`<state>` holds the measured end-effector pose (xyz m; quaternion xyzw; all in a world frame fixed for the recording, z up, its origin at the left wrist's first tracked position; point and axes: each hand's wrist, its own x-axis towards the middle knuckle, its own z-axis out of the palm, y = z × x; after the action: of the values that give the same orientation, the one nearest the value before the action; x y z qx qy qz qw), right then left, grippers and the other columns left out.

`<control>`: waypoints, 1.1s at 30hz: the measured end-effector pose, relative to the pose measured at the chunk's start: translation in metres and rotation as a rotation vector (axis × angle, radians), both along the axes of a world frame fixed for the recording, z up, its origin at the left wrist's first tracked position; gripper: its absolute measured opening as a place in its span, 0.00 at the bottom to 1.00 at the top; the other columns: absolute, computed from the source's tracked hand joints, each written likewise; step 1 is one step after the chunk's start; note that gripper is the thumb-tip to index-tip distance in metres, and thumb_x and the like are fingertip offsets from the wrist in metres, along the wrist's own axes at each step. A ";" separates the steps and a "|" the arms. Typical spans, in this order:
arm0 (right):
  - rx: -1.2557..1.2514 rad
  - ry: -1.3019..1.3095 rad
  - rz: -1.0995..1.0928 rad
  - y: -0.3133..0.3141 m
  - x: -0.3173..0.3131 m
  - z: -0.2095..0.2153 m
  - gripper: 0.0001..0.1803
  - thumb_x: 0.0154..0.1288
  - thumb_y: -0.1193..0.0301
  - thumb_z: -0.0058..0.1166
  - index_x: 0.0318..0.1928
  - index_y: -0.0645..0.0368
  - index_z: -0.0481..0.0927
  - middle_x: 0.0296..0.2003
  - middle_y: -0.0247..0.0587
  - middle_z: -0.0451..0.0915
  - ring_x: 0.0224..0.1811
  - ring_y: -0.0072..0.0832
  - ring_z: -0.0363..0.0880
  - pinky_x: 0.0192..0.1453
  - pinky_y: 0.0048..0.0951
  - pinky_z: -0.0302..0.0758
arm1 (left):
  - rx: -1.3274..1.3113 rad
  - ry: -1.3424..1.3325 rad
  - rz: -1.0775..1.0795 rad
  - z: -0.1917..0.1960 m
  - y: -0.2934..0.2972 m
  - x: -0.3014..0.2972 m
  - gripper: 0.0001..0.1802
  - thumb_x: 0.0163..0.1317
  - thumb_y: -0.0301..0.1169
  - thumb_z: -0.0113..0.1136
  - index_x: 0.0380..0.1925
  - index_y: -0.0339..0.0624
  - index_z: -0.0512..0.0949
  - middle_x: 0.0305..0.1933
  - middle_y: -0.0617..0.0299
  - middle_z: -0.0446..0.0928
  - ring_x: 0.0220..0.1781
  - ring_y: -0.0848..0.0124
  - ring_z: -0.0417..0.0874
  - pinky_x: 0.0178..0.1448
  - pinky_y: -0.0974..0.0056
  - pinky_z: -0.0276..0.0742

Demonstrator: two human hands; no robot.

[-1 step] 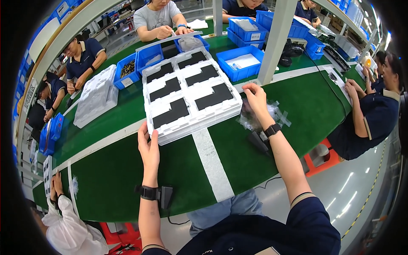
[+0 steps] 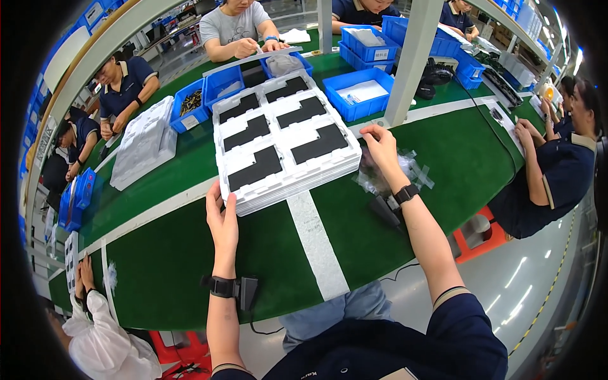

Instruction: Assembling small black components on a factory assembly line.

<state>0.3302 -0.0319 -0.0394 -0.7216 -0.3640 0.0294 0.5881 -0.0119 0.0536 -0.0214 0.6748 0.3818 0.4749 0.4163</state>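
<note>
Touching white tray stack (image 2: 297, 184) at its near-left corner: left hand (image 2: 221, 221), thumb and fingers spread around it, can't tell if gripping. Right hand (image 2: 383, 149) just beside stack's right end, fingertips bunched, can't tell if holding anything. Stack sits on green table (image 2: 253, 253), black L-shaped pieces (image 2: 320, 147) on top.

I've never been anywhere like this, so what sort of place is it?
Probably a factory assembly workshop: people in navy polo shirts sit along a green-topped workbench with blue plastic bins and stacked white trays holding black L-shaped pieces.
</note>
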 end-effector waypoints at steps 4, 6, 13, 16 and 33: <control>-0.040 0.065 0.085 0.000 -0.003 0.000 0.09 0.49 0.74 0.48 0.31 0.63 0.79 0.26 0.43 0.79 0.32 0.29 0.78 0.39 0.26 0.72 | 0.001 0.011 -0.001 0.000 0.000 0.000 0.22 0.59 0.30 0.50 0.54 0.36 0.62 0.53 0.55 0.66 0.52 0.68 0.69 0.53 0.65 0.65; -0.048 0.071 0.103 0.000 -0.004 0.000 0.09 0.49 0.75 0.48 0.31 0.64 0.79 0.26 0.43 0.79 0.31 0.28 0.78 0.38 0.26 0.72 | 0.011 0.012 -0.003 -0.001 -0.001 0.000 0.22 0.59 0.30 0.50 0.54 0.36 0.62 0.53 0.55 0.66 0.52 0.68 0.69 0.53 0.65 0.65; 0.023 0.060 0.177 0.002 -0.005 0.004 0.08 0.50 0.76 0.46 0.30 0.65 0.78 0.22 0.40 0.78 0.25 0.23 0.76 0.32 0.23 0.71 | 0.002 -0.003 -0.007 0.001 -0.001 0.000 0.22 0.59 0.30 0.49 0.53 0.36 0.62 0.53 0.55 0.66 0.52 0.67 0.69 0.54 0.65 0.64; 0.072 0.071 0.166 0.002 -0.008 0.011 0.08 0.51 0.77 0.46 0.30 0.65 0.78 0.22 0.40 0.78 0.25 0.22 0.76 0.32 0.23 0.71 | -0.004 -0.004 -0.005 0.001 0.000 0.001 0.22 0.59 0.29 0.49 0.53 0.36 0.62 0.53 0.54 0.66 0.52 0.67 0.69 0.54 0.65 0.64; 0.193 0.486 0.198 -0.003 -0.002 0.011 0.09 0.57 0.72 0.43 0.31 0.61 0.76 0.18 0.30 0.71 0.18 0.14 0.65 0.21 0.17 0.58 | 0.009 0.013 -0.012 0.004 -0.003 0.000 0.21 0.60 0.29 0.48 0.53 0.35 0.62 0.54 0.54 0.65 0.53 0.66 0.69 0.55 0.64 0.63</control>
<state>0.3280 -0.0344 -0.0283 -0.5949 -0.2821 0.2242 0.7185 -0.0124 0.0501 -0.0174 0.6820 0.3785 0.4697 0.4135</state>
